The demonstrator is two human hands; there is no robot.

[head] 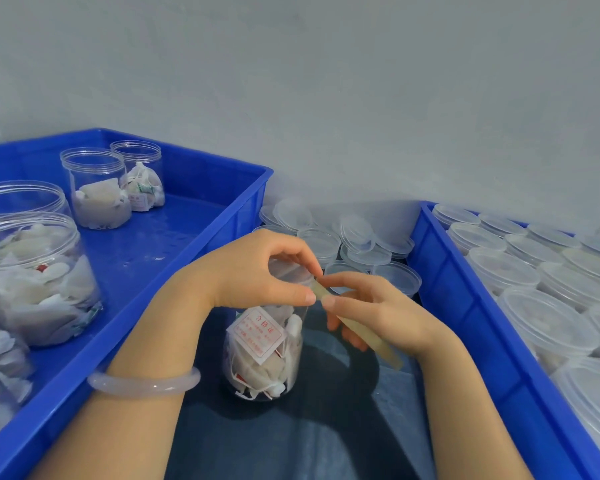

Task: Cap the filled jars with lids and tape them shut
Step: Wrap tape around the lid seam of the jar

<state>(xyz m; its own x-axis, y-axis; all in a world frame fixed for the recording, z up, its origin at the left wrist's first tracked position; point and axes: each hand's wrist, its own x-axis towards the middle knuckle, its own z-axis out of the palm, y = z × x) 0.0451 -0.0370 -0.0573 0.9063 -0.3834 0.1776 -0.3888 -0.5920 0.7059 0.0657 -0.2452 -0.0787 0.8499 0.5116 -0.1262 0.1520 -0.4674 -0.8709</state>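
A clear jar (pixel 264 355) filled with white sachets and a red-printed label stands between my arms on a dark surface. My left hand (pixel 257 271) curls over its top, gripping the lid, which is mostly hidden under the fingers. My right hand (pixel 368 313) pinches a yellowish strip of tape (pixel 368 336) at the jar's rim; the strip runs back under my palm toward the lower right. A pale bangle (pixel 146 384) sits on my left wrist.
A blue crate (pixel 222 216) on the left holds several open filled jars (pixel 39 278). Another blue crate (pixel 465 306) on the right is packed with lidded jars (pixel 548 323). Loose clear lids (pixel 361 237) are piled behind the jar, against a grey wall.
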